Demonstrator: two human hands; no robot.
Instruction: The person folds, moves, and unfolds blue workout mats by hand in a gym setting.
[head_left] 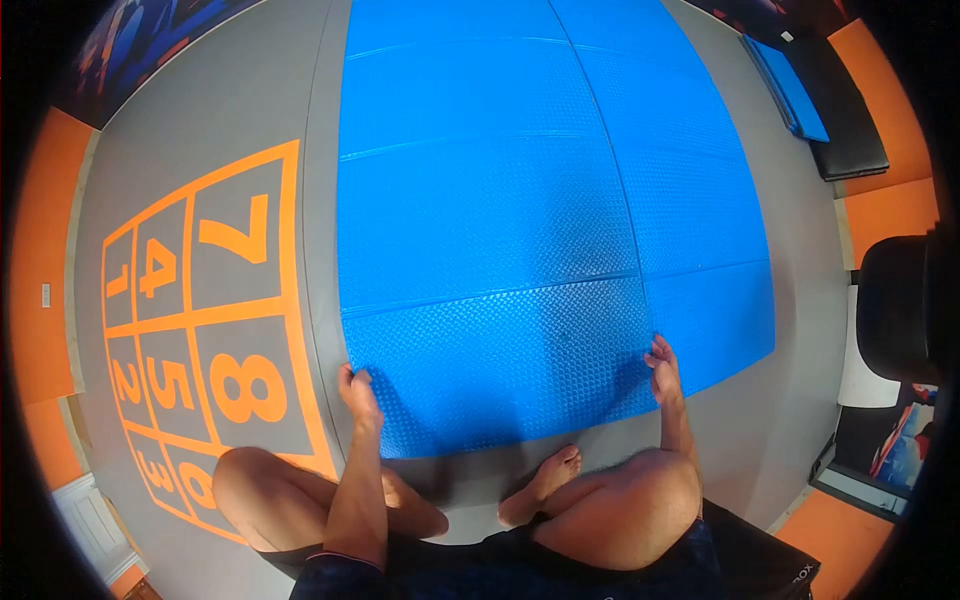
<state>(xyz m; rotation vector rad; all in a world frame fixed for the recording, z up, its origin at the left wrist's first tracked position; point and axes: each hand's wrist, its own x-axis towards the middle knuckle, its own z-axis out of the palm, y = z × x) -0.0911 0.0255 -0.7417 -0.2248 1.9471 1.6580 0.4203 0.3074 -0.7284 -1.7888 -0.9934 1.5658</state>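
Blue textured folding mats [490, 220] lie spread on the grey floor in front of my crouched legs, two side by side with a long seam between them. My left hand [359, 394] is at the left edge of the nearest panel, its thumb and fingers loosely bent and apart. Over the seam on the right side of that same panel is my right hand [662, 370], fingers slightly curled and spread. Neither hand shows a grip on the mat. My bare feet [550, 485] rest on the floor just short of the mat's near edge.
An orange numbered grid [296, 290] is marked on the floor at the left. Along the right wall are a folded blue mat [787, 88], a black pad [850, 120] and a black seat [895, 310]. A black box [765, 555] sits behind me at the right.
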